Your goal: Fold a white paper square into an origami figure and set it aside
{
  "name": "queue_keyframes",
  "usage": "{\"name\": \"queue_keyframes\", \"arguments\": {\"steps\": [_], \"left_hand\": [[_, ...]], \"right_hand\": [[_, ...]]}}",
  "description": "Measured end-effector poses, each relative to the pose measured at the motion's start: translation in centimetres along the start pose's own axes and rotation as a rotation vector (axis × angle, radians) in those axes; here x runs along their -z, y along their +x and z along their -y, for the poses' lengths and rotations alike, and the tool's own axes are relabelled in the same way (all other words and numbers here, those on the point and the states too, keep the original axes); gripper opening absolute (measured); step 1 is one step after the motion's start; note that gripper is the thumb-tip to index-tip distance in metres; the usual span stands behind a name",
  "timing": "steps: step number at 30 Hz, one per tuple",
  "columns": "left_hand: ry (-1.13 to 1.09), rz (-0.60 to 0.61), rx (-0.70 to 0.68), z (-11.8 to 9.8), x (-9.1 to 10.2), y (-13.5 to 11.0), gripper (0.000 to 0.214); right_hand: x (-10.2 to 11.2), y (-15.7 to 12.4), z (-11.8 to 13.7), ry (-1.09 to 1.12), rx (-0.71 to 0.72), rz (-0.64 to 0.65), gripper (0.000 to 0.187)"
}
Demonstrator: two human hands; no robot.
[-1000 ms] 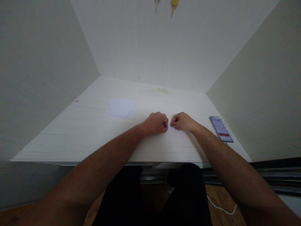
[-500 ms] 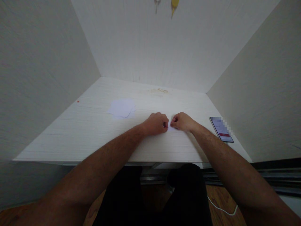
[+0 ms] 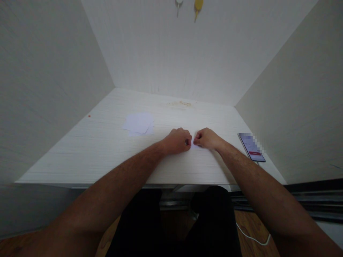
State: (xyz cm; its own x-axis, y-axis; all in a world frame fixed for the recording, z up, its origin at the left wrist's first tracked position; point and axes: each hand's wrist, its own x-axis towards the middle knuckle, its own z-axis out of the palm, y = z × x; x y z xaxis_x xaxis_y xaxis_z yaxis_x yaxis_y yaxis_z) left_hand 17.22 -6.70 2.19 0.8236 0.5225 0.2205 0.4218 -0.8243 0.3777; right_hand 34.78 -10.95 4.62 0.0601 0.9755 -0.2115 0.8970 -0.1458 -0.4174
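Note:
Close together over the white desk (image 3: 102, 157), both hands pinch a small piece of pale paper (image 3: 193, 145). My left hand (image 3: 178, 141) has its fingers curled, thumb against forefinger, at the paper's left side. On the other side my right hand (image 3: 207, 138) grips it between thumb and fingertips. Most of the paper is hidden by the hands, so its shape and any fold cannot be made out. Left of my left hand, farther back, lies a loose stack of white paper sheets (image 3: 139, 123).
A phone (image 3: 251, 146) with its screen lit lies by the right wall, a cable at its lower end. Walls enclose the desk on three sides. A yellow hook (image 3: 198, 5) and a white one (image 3: 179, 2) hang on the back wall. A small orange spot (image 3: 89, 116) marks the left edge.
Both hands stay in nearly the same place, still pinching the paper. Less of the paper shows between them now. The sheets and the phone have not moved.

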Motion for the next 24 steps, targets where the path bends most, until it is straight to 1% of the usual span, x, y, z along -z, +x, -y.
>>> {"name": "queue_keyframes", "arguments": {"steps": [8, 12, 18, 21, 24], "left_hand": [[0.003, -0.013, -0.016, 0.0, 0.1, -0.1, 0.011], [0.006, -0.008, -0.014, 0.2, -0.1, 0.0, 0.011], [-0.002, -0.009, -0.067, 0.7, -0.1, 0.0, 0.013], [0.003, 0.029, -0.123, 0.9, 0.5, -0.2, 0.017], [0.019, 0.081, -0.174, 0.7, 1.4, -0.5, 0.031]], "right_hand": [[-0.1, 0.0, -0.3, -0.005, -0.023, -0.033, 0.008], [-0.1, 0.2, -0.3, 0.018, -0.061, -0.023, 0.011], [-0.1, 0.3, -0.3, 0.049, -0.082, -0.020, 0.012], [-0.2, 0.4, -0.3, 0.028, -0.085, -0.013, 0.013], [-0.2, 0.6, -0.3, 0.008, -0.070, -0.009, 0.016]]}}
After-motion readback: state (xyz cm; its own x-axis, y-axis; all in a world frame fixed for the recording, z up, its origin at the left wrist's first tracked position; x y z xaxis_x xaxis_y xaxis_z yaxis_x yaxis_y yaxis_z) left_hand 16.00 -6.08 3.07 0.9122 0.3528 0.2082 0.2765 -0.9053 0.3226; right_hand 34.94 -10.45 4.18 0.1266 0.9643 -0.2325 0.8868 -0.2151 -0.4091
